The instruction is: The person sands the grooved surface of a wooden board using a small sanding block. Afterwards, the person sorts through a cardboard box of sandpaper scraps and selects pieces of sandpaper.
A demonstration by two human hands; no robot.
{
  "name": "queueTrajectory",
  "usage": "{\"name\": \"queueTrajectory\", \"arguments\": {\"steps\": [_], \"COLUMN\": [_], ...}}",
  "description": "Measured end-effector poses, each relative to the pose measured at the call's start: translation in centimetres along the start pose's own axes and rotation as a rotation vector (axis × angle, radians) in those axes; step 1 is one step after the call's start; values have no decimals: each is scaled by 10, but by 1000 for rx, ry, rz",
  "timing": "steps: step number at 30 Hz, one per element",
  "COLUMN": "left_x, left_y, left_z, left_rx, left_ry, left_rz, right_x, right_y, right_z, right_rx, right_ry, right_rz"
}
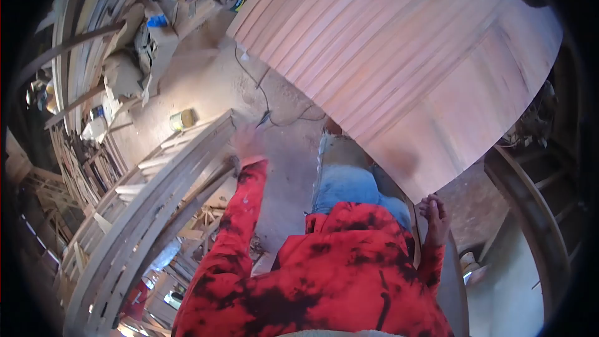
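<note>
A large pale wooden panel [399, 75] with long raised strips and grooves spans the upper right. Its near corner points toward my body. My right hand [435, 215] is just beside that corner, fingers loosely bent and apart, with nothing visible in them; whether a fingertip touches the edge I cannot tell. Stretched forward on the left, my left hand [249, 142] is smeared by motion, so its fingers do not show clearly. It is over the floor, near the end of a slatted wooden frame [215, 126] and a dark cable [265, 97].
A tin can [182, 120] lies on the dusty floor [212, 81]. Timber lengths [68, 37] and scraps are piled along the left. A curved wooden piece [530, 212] stands at the right, and cardboard [121, 75] sits at the upper left.
</note>
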State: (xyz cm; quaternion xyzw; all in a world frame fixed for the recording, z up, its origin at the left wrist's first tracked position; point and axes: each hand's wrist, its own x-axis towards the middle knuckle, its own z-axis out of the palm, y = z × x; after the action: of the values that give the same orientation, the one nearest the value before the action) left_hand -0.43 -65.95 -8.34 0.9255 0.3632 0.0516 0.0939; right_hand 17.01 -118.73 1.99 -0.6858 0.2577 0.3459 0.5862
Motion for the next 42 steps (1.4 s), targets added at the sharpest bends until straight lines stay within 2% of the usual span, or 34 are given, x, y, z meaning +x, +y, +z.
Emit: {"name": "queueTrajectory", "arguments": {"steps": [1, 3, 5, 15, 17, 18, 19, 21, 22, 25, 26, 27, 29, 31, 32, 34, 37, 38, 40, 42], "left_x": [8, 17, 30, 60, 88, 91, 97, 106, 78, 93, 129, 148, 151, 114, 94, 93, 130, 169, 253, 309], "left_y": [35, 66, 100, 132, 161, 150, 136, 118, 89, 174, 198, 225, 217, 165, 121, 118, 200, 245, 340, 401], "left_z": [2, 23, 25, 62, 48, 51, 54, 75, 117, 78, 101, 95, 111, 84, 77, 76, 87, 109, 148, 180], "left_rx": [-106, -262, -268, -216, -254, -249, -339, -442, -578, -221, -147, -208, -199, 20, 58, 89, 74, 91, 115, 151], "left_ry": [124, 128, 127, 235, 146, 130, 22, -39, -67, 153, 194, 199, 228, 190, 84, -22, 298, 362, 291, 335], "left_rz": [78, 74, 165, 315, 452, 450, 575, 738, 445, 465, 581, 498, 486, 770, 763, 784, 739, 742, 668, 629], "right_x": [3, 14, 18, -13, -10, -15, -24, -19, -25, -28, -30, -27, -22, -35, -40, -46, -54, -55, -63, -62], "right_y": [-6, -14, -17, 31, 35, 39, 43, 39, 32, 43, 50, 51, 49, 51, 54, 78, 96, 92, 82, 72], "right_z": [-1, 0, -4, -52, -53, -54, -59, -65, -62, -76, -79, -82, -88, -88, -90, -106, -113, -109, -101, -93], "right_rx": [-30, -45, -108, -122, -148, -181, -186, -155, -98, -49, -43, -68, -96, -21, 32, 51, 82, 77, 81, -44], "right_ry": [-18, -38, -64, 2, -21, -41, -40, -28, 11, 75, 89, 40, -11, 86, 113, 152, 188, 190, 209, 249], "right_rz": [-12, -21, -73, -28, -23, -14, -2, -72, -74, -48, -48, -55, -79, -71, -44, -21, 10, 4, -23, -45]}}
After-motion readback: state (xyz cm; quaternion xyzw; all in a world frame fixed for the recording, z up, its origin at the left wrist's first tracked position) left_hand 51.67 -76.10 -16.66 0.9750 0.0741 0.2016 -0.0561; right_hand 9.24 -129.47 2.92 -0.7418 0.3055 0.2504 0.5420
